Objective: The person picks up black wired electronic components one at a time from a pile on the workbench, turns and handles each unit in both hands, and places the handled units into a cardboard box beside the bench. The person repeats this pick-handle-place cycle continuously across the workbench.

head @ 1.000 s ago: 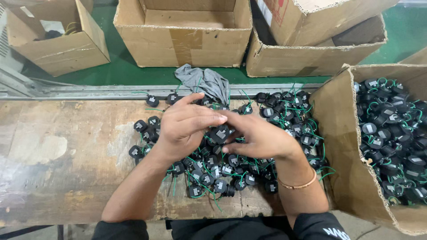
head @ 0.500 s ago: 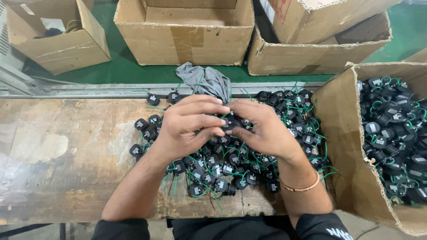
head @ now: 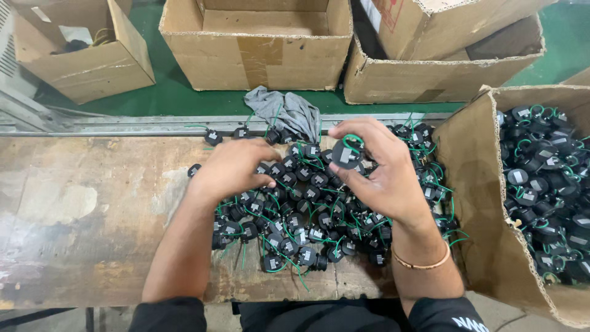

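Worn wooden bench (head: 80,246) carries a heap of black parts (head: 307,215). Right hand (head: 384,178) pinches one black part (head: 346,154) just above it. Left hand (head: 230,169) rests curled on the heap's left side, gripping nothing I can see.

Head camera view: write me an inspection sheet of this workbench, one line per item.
Surface: worn wooden workbench, stained, with a metal rail along its far edge.
Job's things: pile of small black round parts with green wire loops spread on the bench; one single part lifted above the pile.
Clutter: crumpled grey rag at the far edge.
Hands: right hand pinches the lifted part; left hand rests on the pile, fingers curled.
Cables: only the parts' green wires; nothing else seen.
Surroundings: open cardboard box at the right, full of the same parts; more cardboard boxes on the green floor beyond.
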{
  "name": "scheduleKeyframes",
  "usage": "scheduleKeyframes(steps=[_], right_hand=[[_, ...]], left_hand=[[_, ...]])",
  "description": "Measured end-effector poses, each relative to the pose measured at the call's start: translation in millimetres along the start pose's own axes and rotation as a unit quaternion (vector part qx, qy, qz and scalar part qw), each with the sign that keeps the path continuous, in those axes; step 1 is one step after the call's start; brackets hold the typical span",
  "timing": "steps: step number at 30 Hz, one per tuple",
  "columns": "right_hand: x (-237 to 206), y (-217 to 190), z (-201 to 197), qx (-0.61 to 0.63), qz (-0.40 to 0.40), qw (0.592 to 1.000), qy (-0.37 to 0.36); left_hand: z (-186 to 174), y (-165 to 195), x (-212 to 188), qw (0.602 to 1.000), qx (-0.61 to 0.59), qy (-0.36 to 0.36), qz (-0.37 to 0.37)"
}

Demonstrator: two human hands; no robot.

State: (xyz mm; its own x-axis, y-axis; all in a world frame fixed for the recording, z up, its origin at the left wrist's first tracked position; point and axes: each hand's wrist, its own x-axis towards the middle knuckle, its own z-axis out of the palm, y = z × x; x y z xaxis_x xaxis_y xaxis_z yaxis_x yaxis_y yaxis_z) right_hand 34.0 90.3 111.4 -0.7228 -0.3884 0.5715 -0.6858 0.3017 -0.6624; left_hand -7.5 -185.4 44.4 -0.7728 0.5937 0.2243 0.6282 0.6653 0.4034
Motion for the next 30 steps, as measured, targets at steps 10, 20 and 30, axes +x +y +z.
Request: scheduleKeyframes(steps=[10,20,30], right_hand=[[1.0,8.7,-11.1,-0.09,0.015,0.995,-0.036],[-8.2,24.9,41.5,0.037,-0.016,0.978,-0.203],[1.7,23.4,32.3,-0.017,0.038,0.998,-0.047]], left_hand=[[-8.3,-5.9,3.6,0.997,0.024,-0.054,-0.04],[-10.4,52.6,8.2,0.916,-0.105,0.297,0.248],[-1.1,40.8,8.8,0.914,-0.216,0.283,0.194]])
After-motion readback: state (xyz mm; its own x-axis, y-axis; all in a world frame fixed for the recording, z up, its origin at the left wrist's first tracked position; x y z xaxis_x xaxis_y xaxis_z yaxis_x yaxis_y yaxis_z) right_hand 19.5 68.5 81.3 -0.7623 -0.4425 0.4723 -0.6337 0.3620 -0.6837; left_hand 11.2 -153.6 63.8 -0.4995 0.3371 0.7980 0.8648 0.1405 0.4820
